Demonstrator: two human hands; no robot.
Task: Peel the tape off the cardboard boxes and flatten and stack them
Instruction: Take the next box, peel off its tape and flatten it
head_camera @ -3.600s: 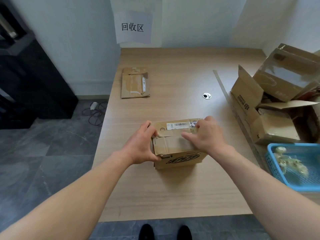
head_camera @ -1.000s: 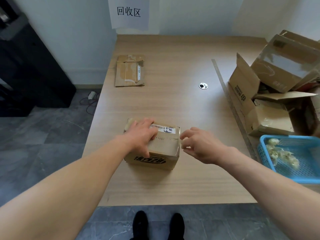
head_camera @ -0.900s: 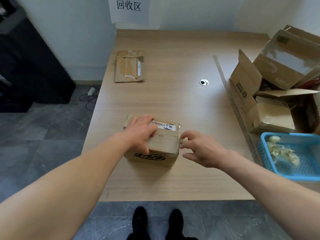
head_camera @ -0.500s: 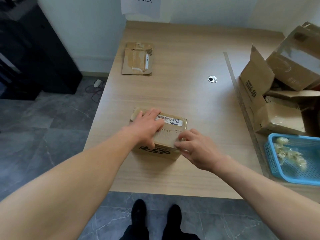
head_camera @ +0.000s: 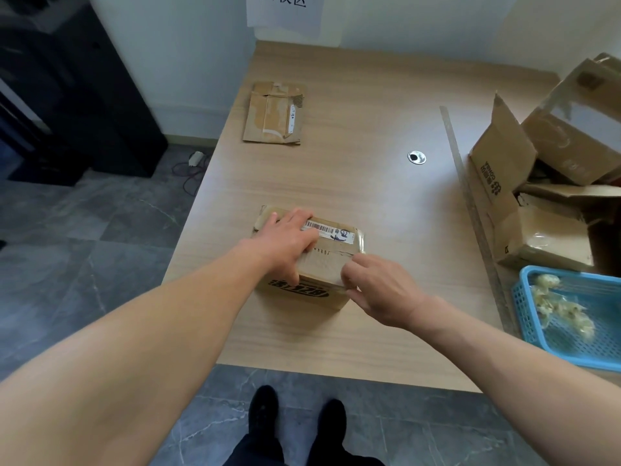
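A small cardboard box (head_camera: 331, 264) sits closed on the near part of the wooden bench (head_camera: 353, 183), a little left of its middle, with a barcode label (head_camera: 329, 232) across its top and black print along its near face. The left hand (head_camera: 289, 243) lies flat on the left half of the lid, fingers stretched out and pressing down, the thumb hooked over the near face. The right hand (head_camera: 379, 290) is at the box's near right corner with its fingers curled in; thumb and forefinger appear to pinch the clear tape (head_camera: 361, 240) that wraps that edge, though the tape end itself is hard to make out. A flattened box (head_camera: 274, 112) lies alone at the far left of the bench, well apart from the one being worked. Along the right side stands a heap of opened cardboard boxes (head_camera: 537, 203), flaps up and leaning on one another. Just in front of them is a blue basket (head_camera: 524, 307) holding crumpled wads of tape (head_camera: 561, 311). A round metal grommet (head_camera: 416, 157) is set into the benchtop between the flattened box and the heap.
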